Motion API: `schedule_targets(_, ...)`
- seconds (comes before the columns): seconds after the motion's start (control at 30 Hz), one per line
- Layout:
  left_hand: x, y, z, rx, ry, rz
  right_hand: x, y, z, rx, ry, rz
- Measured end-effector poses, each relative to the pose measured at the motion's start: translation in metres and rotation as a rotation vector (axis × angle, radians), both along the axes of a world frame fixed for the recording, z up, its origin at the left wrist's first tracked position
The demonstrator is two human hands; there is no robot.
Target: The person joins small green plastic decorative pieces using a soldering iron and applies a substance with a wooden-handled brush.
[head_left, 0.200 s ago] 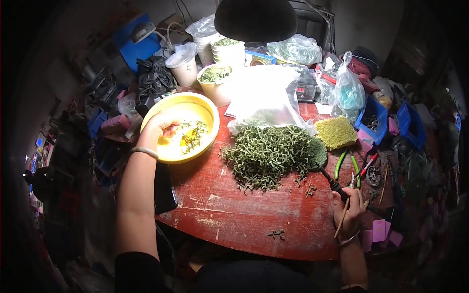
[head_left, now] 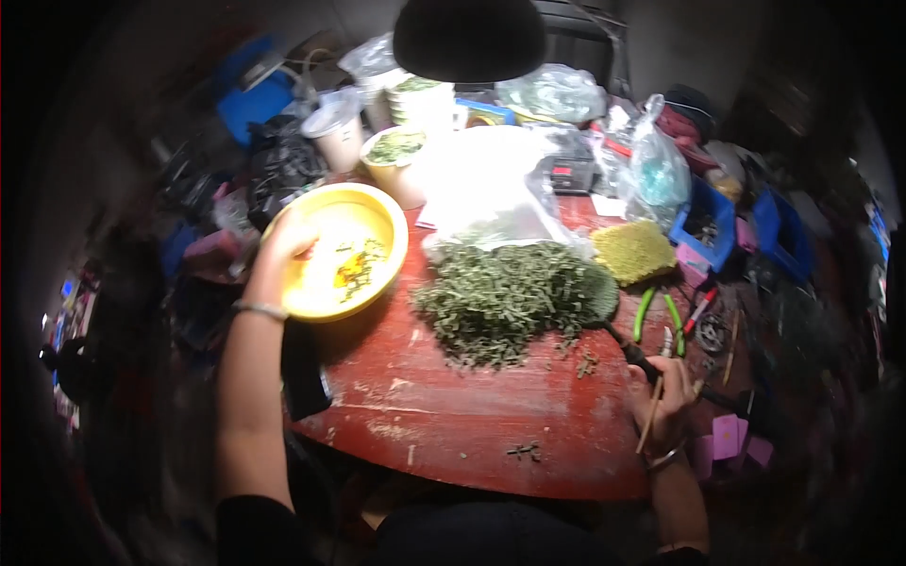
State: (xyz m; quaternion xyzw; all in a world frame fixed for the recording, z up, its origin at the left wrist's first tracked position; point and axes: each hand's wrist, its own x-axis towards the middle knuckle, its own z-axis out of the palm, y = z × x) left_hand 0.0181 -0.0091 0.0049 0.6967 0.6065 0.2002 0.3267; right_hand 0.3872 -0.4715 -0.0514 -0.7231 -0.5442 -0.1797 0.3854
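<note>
My left hand reaches into a yellow basin at its left side, near small green-and-yellow pieces; its fingers are blurred, so their grip is unclear. My right hand is closed around a thin wooden stick at the table's right front, against a black-handled tool. Just above that tool sits a big heap of small branched green pieces, with a flat green round piece at its right edge. A few loose pieces lie near the front edge.
Red table holds white plastic bags, tubs, a yellow sponge-like block, blue bins, green-handled pliers, pink cards, and a black phone-like object. A dark lamp hangs overhead.
The whole view has shifted, with things appearing slightly farther left, and is now blurred. My left hand stays in the basin; my right hand still grips the stick.
</note>
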Motion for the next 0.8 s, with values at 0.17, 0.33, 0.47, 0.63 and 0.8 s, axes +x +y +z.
schedule_targets(0.17, 0.032, -0.110, 0.041, 0.204, -0.302, -0.413, 0.004, 0.005, -0.005, 0.060, 0.011, -0.044)
schedule_targets(0.33, 0.081, -0.211, 0.049, -0.242, -0.426, -1.077, 0.029, 0.000, -0.010, 0.154, 0.082, -0.413)
schedule_targets(0.47, 0.108, -0.219, 0.014, -0.427, -0.457, -1.157, 0.066, -0.037, -0.050, 0.025, 0.249, -0.537)
schedule_targets(0.63, 0.111, -0.218, -0.018, -0.493, -0.567, -1.164, 0.057, -0.048, -0.036, -0.215, 0.185, -0.680)
schedule_targets(0.8, 0.118, -0.219, -0.022, -0.397, -0.374, -1.289, 0.054, -0.040, -0.023, -0.285, 0.135, -0.746)
